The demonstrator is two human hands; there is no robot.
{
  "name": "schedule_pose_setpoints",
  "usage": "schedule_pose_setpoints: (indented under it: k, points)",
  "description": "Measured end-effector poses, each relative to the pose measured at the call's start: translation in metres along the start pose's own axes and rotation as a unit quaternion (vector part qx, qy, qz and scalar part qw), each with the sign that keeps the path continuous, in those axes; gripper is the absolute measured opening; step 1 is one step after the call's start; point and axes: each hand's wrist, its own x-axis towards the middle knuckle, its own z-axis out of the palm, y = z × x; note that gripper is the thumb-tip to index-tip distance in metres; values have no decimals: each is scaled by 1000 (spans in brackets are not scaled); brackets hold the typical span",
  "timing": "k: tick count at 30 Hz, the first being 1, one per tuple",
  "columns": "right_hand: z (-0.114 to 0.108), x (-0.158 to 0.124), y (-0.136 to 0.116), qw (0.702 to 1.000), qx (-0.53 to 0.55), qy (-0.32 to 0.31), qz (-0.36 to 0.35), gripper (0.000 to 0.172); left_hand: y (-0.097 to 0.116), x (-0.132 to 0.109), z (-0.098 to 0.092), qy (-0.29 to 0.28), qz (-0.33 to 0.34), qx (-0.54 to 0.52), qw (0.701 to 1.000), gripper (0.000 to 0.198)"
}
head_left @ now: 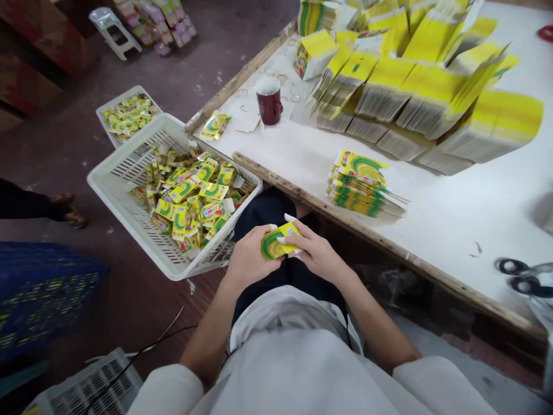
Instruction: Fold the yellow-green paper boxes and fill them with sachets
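Above my lap, a small yellow and green carton (273,244) lies between both hands. My left hand (250,253) grips its left side, with the thumb along the lower edge. At its right end, the fingers of my right hand (313,248) press on the printed face and the edge. To the left stands a white plastic basket (173,268) holding many cartons (190,196) of the same print. A small stack of flat cartons (360,184) rests on the table in front of my right hand.
On the white table (453,230) are long rows of flat yellow cartons (401,86), a dark red mug (270,102) and black-handled scissors (525,276). A second tray (129,115), a blue crate (43,288) and a white stool (114,29) stand on the floor. Another person's feet (71,210) show at left.
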Motion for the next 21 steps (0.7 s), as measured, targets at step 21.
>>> schedule_pose_setpoints:
  k: [21]
  points:
    - [-131, 12, 65, 828, -365, 291, 310, 26, 20, 3, -10, 4, 51, -105, 993, 31]
